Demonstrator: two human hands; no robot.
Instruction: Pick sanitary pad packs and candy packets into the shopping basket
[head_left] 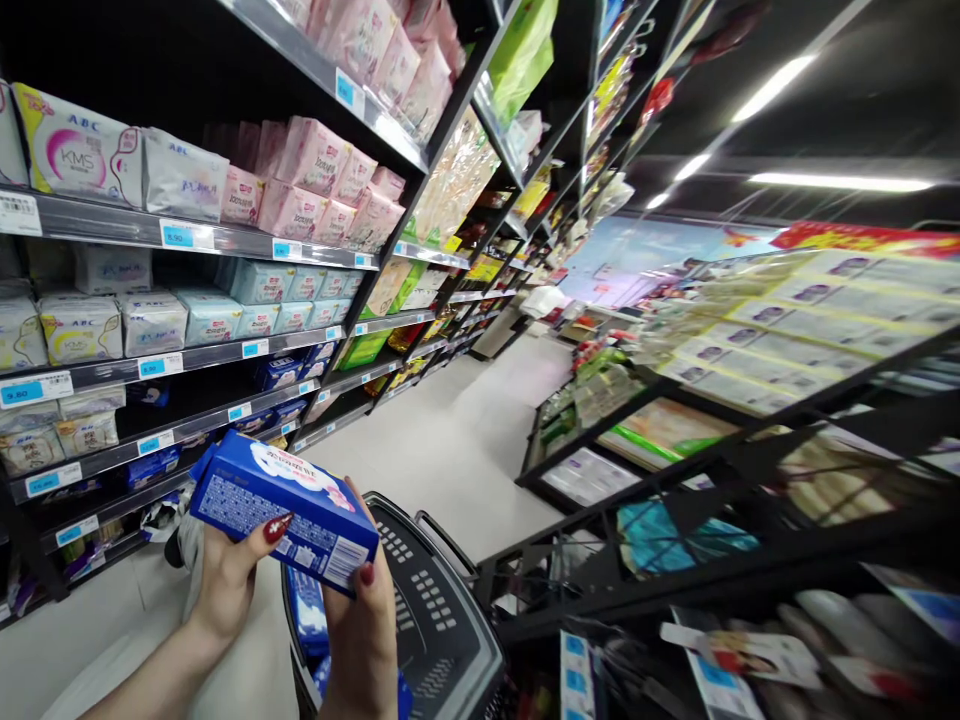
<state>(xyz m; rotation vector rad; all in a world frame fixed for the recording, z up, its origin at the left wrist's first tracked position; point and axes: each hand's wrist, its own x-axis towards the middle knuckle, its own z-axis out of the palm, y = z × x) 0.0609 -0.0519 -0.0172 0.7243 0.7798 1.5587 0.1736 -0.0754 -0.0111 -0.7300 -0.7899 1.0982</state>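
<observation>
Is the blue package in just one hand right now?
No, the left hand and right hand both hold the blue package, with each thumb against its near side.

Two grips (231, 585) (366, 615), one raised blue packet (292, 488), one dark basket (431, 565) and two KMS-lettered packs (79, 150) (80, 328) show.

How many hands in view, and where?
2: the left hand grips the left part of the blue pack, the right hand its right end. No others show.
</observation>
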